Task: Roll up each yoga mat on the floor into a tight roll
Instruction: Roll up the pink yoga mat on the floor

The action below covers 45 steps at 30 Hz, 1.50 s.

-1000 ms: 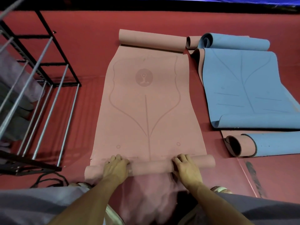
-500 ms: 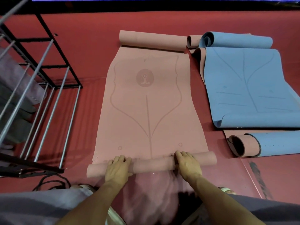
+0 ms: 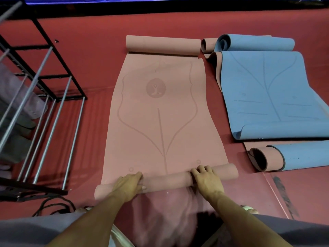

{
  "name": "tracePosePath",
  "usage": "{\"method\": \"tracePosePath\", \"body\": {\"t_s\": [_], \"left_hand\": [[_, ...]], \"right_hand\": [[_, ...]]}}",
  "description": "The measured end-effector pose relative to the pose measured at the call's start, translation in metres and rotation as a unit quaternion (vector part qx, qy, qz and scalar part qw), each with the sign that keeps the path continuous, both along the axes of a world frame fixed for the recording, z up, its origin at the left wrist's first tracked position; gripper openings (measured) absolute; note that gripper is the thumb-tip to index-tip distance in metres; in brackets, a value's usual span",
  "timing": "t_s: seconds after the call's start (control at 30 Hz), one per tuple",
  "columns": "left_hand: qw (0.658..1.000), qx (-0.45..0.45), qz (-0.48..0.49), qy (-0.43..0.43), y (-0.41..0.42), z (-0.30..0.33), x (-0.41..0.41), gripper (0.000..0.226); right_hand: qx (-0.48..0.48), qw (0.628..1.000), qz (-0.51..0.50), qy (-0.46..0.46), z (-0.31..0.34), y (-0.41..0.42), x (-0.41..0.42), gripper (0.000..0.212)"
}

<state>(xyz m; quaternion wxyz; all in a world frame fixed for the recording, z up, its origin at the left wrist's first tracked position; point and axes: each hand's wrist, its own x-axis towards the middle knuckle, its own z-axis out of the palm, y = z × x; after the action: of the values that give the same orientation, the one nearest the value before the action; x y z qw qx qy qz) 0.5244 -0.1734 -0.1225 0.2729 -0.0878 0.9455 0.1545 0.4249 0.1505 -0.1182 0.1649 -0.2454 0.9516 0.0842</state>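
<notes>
At six o'clock on the red floor [image 3: 99, 56], the near end of the pink mat [image 3: 160, 125] is wound into a roll [image 3: 167, 180] lying crosswise, tilted a little so its right end sits farther away than its left. The left hand [image 3: 127, 185] lies over the roll toward its left end, fingers curled over the top and thumb against the near side, gripping it. The right hand [image 3: 206, 179] sits over the roll toward its right end, fingers bent over the far side, holding it too. From the roll the mat runs flat toward twelve o'clock, printed with a round emblem and curved guide lines, and its far end curls into a second, smaller roll [image 3: 162, 45].

At two o'clock lies a blue mat [image 3: 270, 97], pink on its underside, spread flat with both ends curled over. At four o'clock, just beside the blue mat's near edge, a loosely rolled blue-and-pink mat [image 3: 288, 157] lies on its side, its open end facing the pink mat.

At nine o'clock stands a black metal rack [image 3: 44, 90] with silver rods, greyish rolled mats stored inside it. At seven o'clock a dark cable [image 3: 53, 206] loops on the floor.
</notes>
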Motion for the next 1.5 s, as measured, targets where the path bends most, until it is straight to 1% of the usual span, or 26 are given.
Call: {"method": "tracePosePath", "body": {"t_s": [0.1, 0.13, 0.2, 0.3, 0.4, 0.5, 0.6, 0.7, 0.77, 0.83, 1.0, 1.1, 1.27, 1.37, 1.4, 1.5], "left_hand": [[0.997, 0.049, 0.009, -0.051, 0.0, -0.002, -0.001, 0.042], [0.996, 0.066, 0.016, -0.062, 0.0, -0.004, -0.001, 0.048], [0.992, 0.101, 0.031, -0.074, 0.001, -0.005, 0.0, 0.057], [0.988, 0.121, 0.05, -0.079, 0.005, -0.005, 0.0, 0.059], [0.993, 0.091, 0.051, -0.059, 0.007, -0.005, 0.003, 0.058], [0.997, 0.046, 0.062, 0.008, 0.01, -0.005, 0.007, 0.05], [0.996, 0.034, 0.055, 0.059, 0.016, -0.003, 0.001, 0.043], [0.998, 0.022, 0.019, 0.064, 0.022, -0.002, -0.005, 0.041], [0.998, 0.014, 0.013, 0.068, 0.023, -0.006, -0.003, 0.037], [0.997, 0.015, 0.008, 0.079, 0.025, -0.007, 0.002, 0.034], [0.991, 0.01, 0.008, 0.134, 0.03, 0.0, 0.017, 0.04], [0.992, -0.025, -0.03, 0.118, 0.037, -0.001, 0.026, 0.057], [0.989, -0.063, -0.019, 0.129, 0.038, 0.003, 0.012, 0.048], [0.991, -0.069, -0.009, 0.117, 0.034, 0.005, 0.006, 0.05], [0.992, -0.064, -0.005, 0.111, 0.033, 0.005, 0.005, 0.052], [0.993, -0.054, 0.005, 0.105, 0.031, 0.005, 0.002, 0.052]], "right_hand": [[0.001, 1.0, -0.008, -0.003, -0.006, 0.011, 0.001, 0.05], [0.011, 1.0, -0.01, -0.018, 0.0, 0.012, 0.002, 0.048], [0.012, 0.999, 0.005, -0.044, 0.008, 0.014, 0.006, 0.043], [0.043, 0.997, 0.011, -0.066, 0.011, 0.013, 0.003, 0.046], [0.049, 0.996, 0.006, -0.07, 0.014, 0.008, -0.001, 0.044], [0.044, 0.996, -0.014, -0.07, 0.016, 0.006, -0.004, 0.043], [0.029, 0.996, -0.028, -0.081, 0.016, 0.005, -0.006, 0.038], [0.019, 0.997, -0.046, -0.065, 0.015, 0.004, -0.005, 0.035], [0.014, 0.998, -0.051, -0.036, 0.015, 0.005, -0.005, 0.039], [0.012, 0.998, -0.054, -0.028, 0.014, 0.007, -0.006, 0.04], [-0.048, 0.995, -0.085, -0.028, 0.009, 0.005, -0.005, 0.04], [-0.06, 0.994, -0.091, -0.021, 0.01, 0.002, -0.007, 0.036], [-0.07, 0.993, -0.095, -0.007, 0.006, 0.002, -0.006, 0.027], [-0.073, 0.992, -0.101, 0.024, 0.001, 0.002, 0.001, 0.027], [-0.074, 0.992, -0.1, 0.029, 0.0, 0.002, 0.002, 0.031], [-0.074, 0.993, -0.096, 0.0, 0.005, 0.002, 0.001, 0.052]]}}
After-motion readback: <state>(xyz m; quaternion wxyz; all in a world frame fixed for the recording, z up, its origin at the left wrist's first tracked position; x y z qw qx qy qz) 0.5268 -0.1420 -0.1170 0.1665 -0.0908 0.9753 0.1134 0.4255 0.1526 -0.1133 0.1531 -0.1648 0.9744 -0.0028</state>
